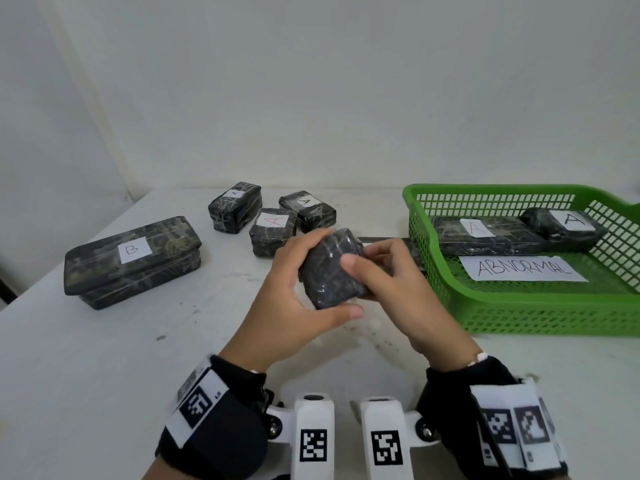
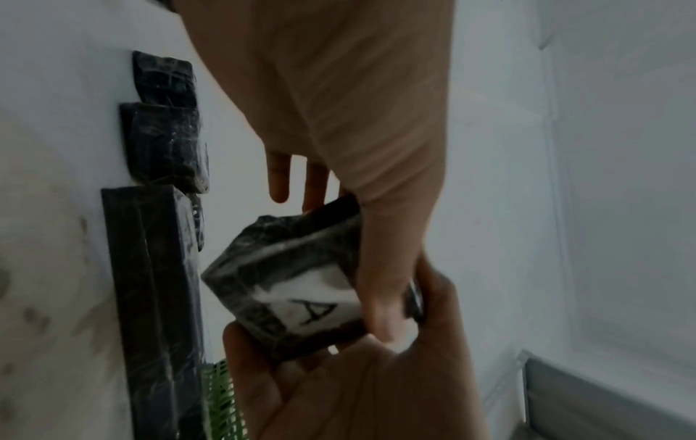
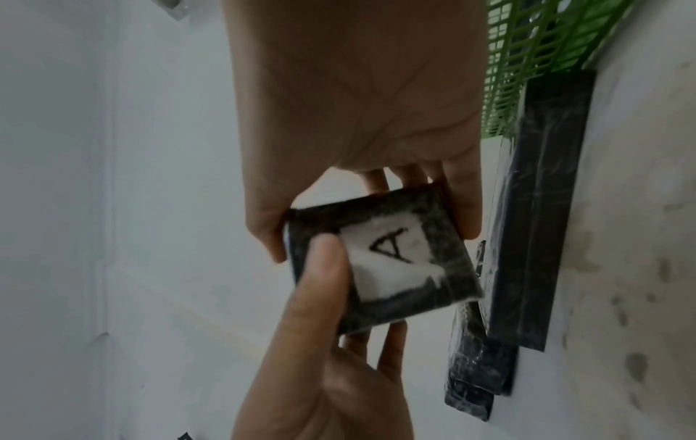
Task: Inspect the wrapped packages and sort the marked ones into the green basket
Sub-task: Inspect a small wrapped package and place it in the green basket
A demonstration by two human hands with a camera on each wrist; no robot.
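Observation:
A small dark wrapped package (image 1: pixel 330 271) is held above the table's middle between both hands. My left hand (image 1: pixel 301 282) grips its left side, thumb underneath. My right hand (image 1: pixel 377 271) grips its right side, thumb on the near face. Its white label with a black "A" faces down, and shows in the left wrist view (image 2: pixel 316 306) and the right wrist view (image 3: pixel 391 256). The green basket (image 1: pixel 519 327) stands at the right. It holds a long package (image 1: pixel 485 237) with a red "A", a smaller package (image 1: pixel 561 225) with a black "A", and a paper reading "ABNORMAL" (image 1: pixel 523 268).
A large package labelled "B" (image 1: pixel 133 261) lies at the left. Three small packages labelled "A" (image 1: pixel 273 230) cluster at the back centre. A long flat dark package (image 1: pixel 381 240) lies beside the basket's left wall, behind my hands. A white wall rises behind the table.

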